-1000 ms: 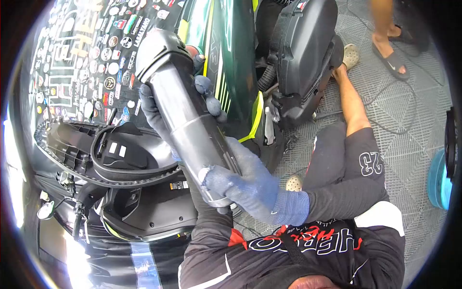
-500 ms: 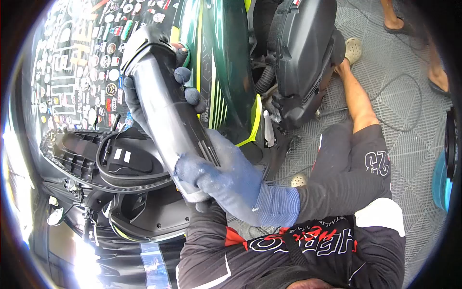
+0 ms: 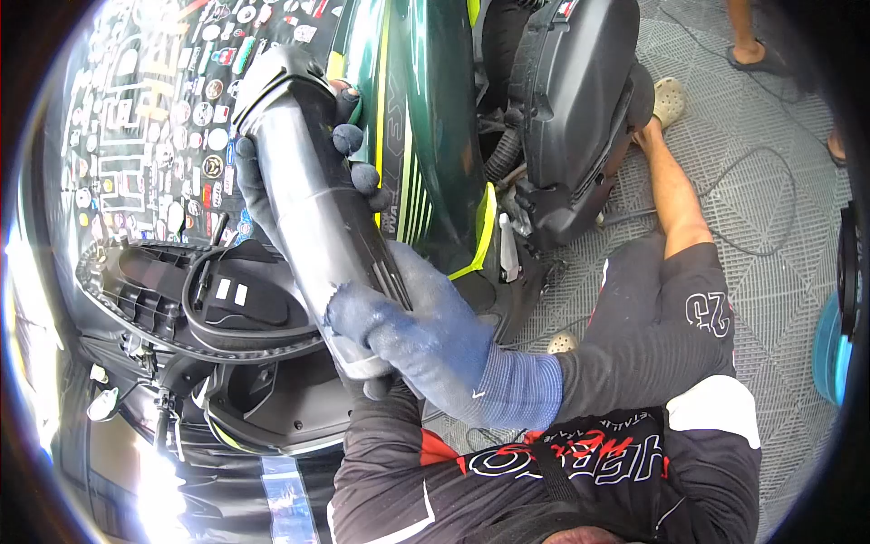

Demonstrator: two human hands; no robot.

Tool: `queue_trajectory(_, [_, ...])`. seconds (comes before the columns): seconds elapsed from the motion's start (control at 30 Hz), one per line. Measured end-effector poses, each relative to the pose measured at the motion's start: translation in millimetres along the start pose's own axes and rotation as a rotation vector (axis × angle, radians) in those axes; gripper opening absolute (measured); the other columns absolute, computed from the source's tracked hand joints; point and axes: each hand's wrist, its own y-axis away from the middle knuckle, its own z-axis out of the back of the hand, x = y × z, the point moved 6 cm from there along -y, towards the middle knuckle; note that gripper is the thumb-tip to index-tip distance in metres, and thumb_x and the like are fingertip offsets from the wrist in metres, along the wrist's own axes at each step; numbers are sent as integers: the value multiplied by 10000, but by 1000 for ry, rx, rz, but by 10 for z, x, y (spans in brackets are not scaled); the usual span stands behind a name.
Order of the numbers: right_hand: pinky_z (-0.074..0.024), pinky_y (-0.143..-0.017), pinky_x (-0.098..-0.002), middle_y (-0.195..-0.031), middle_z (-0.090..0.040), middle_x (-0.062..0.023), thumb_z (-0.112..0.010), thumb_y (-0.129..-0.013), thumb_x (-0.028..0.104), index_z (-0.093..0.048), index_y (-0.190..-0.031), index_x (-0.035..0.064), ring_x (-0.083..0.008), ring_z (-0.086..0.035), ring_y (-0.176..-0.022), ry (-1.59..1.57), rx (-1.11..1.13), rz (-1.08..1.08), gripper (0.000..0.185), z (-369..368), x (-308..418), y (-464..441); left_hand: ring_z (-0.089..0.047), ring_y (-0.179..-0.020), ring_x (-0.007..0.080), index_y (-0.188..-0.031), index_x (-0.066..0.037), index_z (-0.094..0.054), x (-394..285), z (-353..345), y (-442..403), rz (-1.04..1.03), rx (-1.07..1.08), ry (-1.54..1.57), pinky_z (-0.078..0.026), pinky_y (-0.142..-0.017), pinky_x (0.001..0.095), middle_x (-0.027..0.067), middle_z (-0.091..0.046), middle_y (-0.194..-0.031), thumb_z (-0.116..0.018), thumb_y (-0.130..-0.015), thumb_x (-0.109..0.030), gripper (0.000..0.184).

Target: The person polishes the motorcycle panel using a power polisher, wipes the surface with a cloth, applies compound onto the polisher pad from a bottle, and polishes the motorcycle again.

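A long, curved, glossy dark plastic part [image 3: 317, 208] lies slantwise in front of me, with a black collar-like piece at its upper end. My left hand [image 3: 364, 176], in a dark glove, cradles it from below, fingers wrapped up along its right side and thumb along its left. My right hand [image 3: 408, 317], in a worn blue glove, grips over the lower end. Just beyond is the dark green body panel [image 3: 439, 118] of a scooter, with yellow-green trim [image 3: 480, 231].
A black scooter seat base [image 3: 136, 281] and a black case [image 3: 245, 290] lie at left above a black plastic panel [image 3: 299, 390]. A black air box [image 3: 571, 118] adjoins the green panel. A cable [image 3: 788, 208] crosses the grey tiled floor. Someone's foot [image 3: 748, 53] stands at upper right.
Both hands keep their hold on the part, which has barely shifted. At the right edge, another person's foot has moved mostly out of view.
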Motion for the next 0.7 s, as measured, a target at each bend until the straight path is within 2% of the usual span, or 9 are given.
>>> queue_trajectory(0.1, [-496, -438, -222, -922, -620, -49, -722, -882, 298, -357, -1427, -14, -80, -583, -600, -33, -58, -40, 727, 9, -186, 150, -632, -1105, 524, -1541, 42, -179, -3, 21, 7, -21, 11, 16, -531, -909, 643, 274, -557, -1298, -548, -962, -572, 922])
queue_trajectory(0.17, [-558, -604, -238, -1034, -612, -83, -722, -872, 293, -327, -1460, -24, -113, -628, -773, -20, -95, 231, 776, 30, -223, 192, -632, -1106, 524, -1541, 43, -179, -88, 67, -60, -43, 16, 16, -532, -908, 642, 274, -557, -1298, -549, -962, -573, 922])
queue_trajectory(0.2, [-544, -862, -280, -1205, -555, -126, -726, -860, 307, -309, -1490, -25, -148, -596, -1047, -49, -46, 14, 825, 5, -219, 266, -631, -1106, 524, -1540, 44, -179, -151, 64, -91, -54, 15, 18, -533, -907, 641, 273, -557, -1297, -549, -962, -573, 923])
queue_trajectory(0.3, [-491, -849, -298, -1129, -602, -79, -703, -911, 373, -420, -1420, -33, -126, -573, -976, 109, -78, 63, 710, 21, -128, 220, -631, -1106, 523, -1540, 45, -180, -198, 87, -175, -76, 36, 23, -534, -905, 640, 272, -558, -1296, -549, -962, -574, 924])
queue_trajectory(0.5, [-529, -693, -285, -1125, -598, -84, -714, -907, 374, -406, -1430, -12, -136, -602, -934, 92, -36, -19, 719, -9, 76, 34, -631, -1108, 522, -1538, 48, -181, -286, 361, -203, -154, 233, 97, -537, -902, 636, 271, -559, -1294, -550, -961, -576, 927])
queue_trajectory(0.53, [-536, -667, -283, -1124, -597, -85, -716, -907, 374, -404, -1431, -8, -138, -607, -927, 96, -37, -23, 720, 4, 78, 36, -636, -1103, 515, -1529, 66, -188, -187, -149, -216, -184, -163, 105, -552, -877, 629, 275, -560, -1280, -562, -949, -598, 958])
queue_trajectory(0.57, [-542, -641, -281, -1124, -596, -86, -718, -906, 374, -401, -1433, -5, -139, -612, -919, 99, -38, -21, 722, 20, 57, 47, -636, -1103, 515, -1529, 66, -188, -187, -103, -198, -182, -160, 107, -552, -877, 629, 275, -560, -1280, -562, -949, -598, 958])
queue_trajectory(0.63, [-555, -590, -277, -1122, -594, -87, -721, -905, 375, -396, -1436, 3, -143, -622, -905, 101, -54, -2, 725, 57, -25, 82, -646, -1086, 510, -1528, 68, -194, -133, -158, -188, -55, 82, 94, -557, -858, 634, 281, -558, -1280, -571, -936, -617, 980])
queue_trajectory(0.7, [-568, -538, -272, -1121, -593, -89, -725, -904, 375, -392, -1439, 10, -146, -631, -891, 107, -82, 0, 729, 15, -77, 148, -647, -1083, 509, -1529, 67, -192, -138, -181, -174, -60, 53, 114, -556, -862, 637, 280, -558, -1280, -571, -937, -617, 981])
